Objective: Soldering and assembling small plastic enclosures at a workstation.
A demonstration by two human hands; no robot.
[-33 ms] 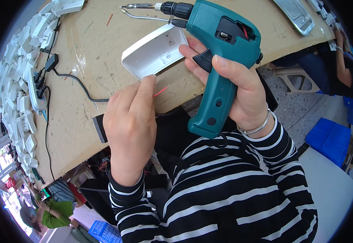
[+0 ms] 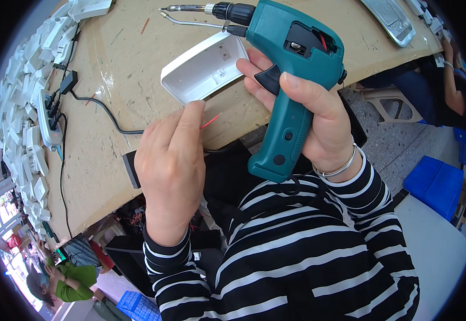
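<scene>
A teal soldering gun (image 2: 271,45) with a black trigger lies in my right hand (image 2: 324,120), its handle against the palm and the thumb over its side. Its metal tip (image 2: 187,8) and bent solder-feed tube point left over the table. Beside the tip, to the lower left, my left hand (image 2: 170,155) is closed, back of the hand up, at the table's front edge. From its fingertips sticks out a thin red wire (image 2: 211,121), the rest hidden under the hand. Just beyond that hand a white plastic housing (image 2: 198,72) lies with its hollow side up.
White plastic parts (image 2: 24,101) are heaped along the left side, near a white power strip (image 2: 49,120) with black cables. A metal tray (image 2: 390,21) sits at the far right of the table (image 2: 136,69). Other people (image 2: 78,273) are at the lower left and far right.
My left hand has shifted very slightly left, and the red wire's end has moved a little with it. The right hand and soldering gun stay as they were.
</scene>
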